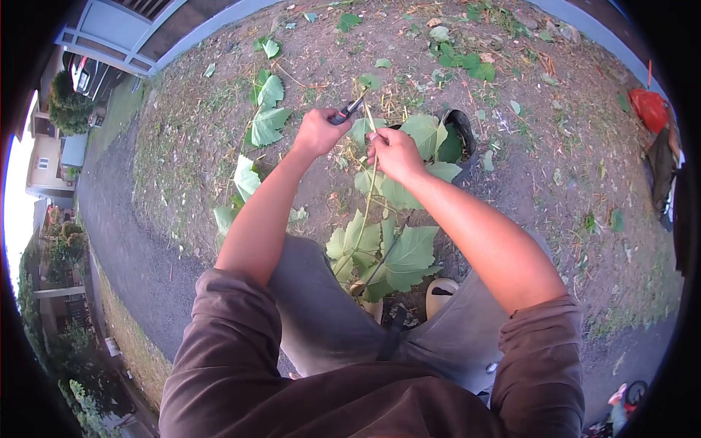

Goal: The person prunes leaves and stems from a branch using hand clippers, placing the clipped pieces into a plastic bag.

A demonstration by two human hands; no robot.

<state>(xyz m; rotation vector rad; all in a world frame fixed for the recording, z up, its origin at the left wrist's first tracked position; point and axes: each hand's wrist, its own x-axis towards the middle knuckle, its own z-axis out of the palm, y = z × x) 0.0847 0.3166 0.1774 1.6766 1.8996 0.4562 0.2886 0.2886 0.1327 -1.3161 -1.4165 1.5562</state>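
Note:
My left hand (319,133) is closed around the dark handles of pruning shears (346,112). Their blades point up and right, right at the upper end of a green vine stem (373,186). Lower down that stem, the fingers of my right hand (398,153) pinch it. The stem runs down between my knees and carries broad, lobed leaves (411,255). More leaves (422,133) spread beside my right hand, partly over a black plant bag or pot (472,130).
A cut leafy vine (269,125) lies on the soil to the left, with loose leaves scattered farther off. A red bag (648,108) is at the far right. A blue-grey low edge (219,23) borders the ground ahead, and a paved path (120,197) runs along the left.

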